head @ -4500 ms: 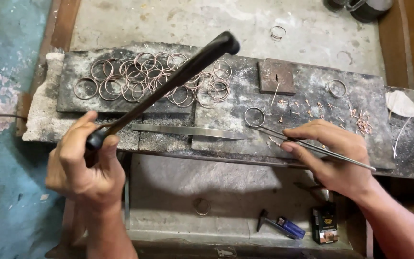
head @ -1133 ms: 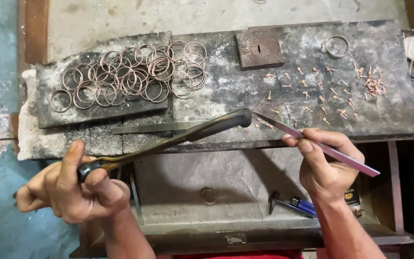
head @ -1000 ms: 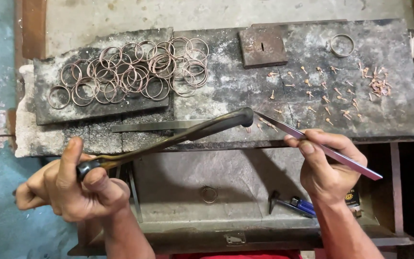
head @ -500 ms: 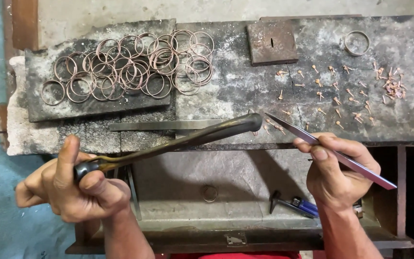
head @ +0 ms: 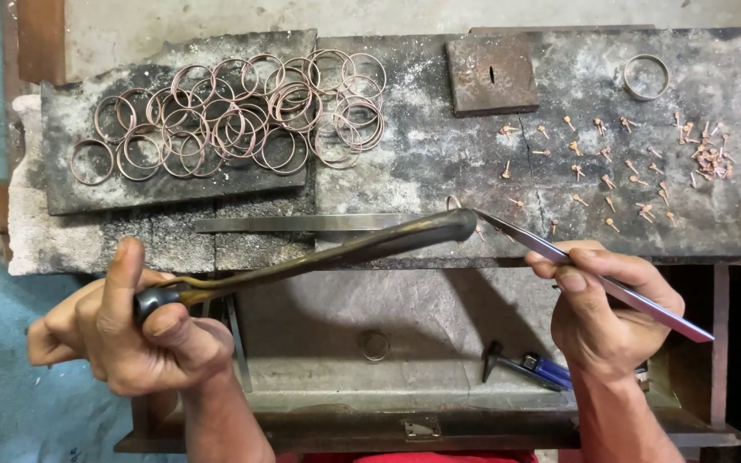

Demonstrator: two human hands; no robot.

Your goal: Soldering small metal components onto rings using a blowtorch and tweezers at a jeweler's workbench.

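My left hand (head: 130, 330) grips the handle of a long dark torch-like tool (head: 345, 253) whose tip reaches to the middle of the bench edge. My right hand (head: 602, 304) holds long metal tweezers (head: 585, 270), their point meeting the tool's tip beside a small ring that is mostly hidden there. A heap of several copper rings (head: 242, 116) lies on a dark slab (head: 87, 193) at the upper left. Small copper pins (head: 611, 163) are scattered over the scorched work block (head: 439, 163) at the right.
A rusty square plate (head: 490, 73) with a slot and a single larger ring (head: 647, 75) lie at the back. A flat metal file (head: 302, 223) rests along the front edge. In the tray below lie a loose ring (head: 376, 345) and a blue lighter (head: 551, 370).
The tool was raised toward the rings 4.5 s ago; it now lies low, tip at the bench edge. Tweezers came in to meet that tip. The view has shifted slightly.
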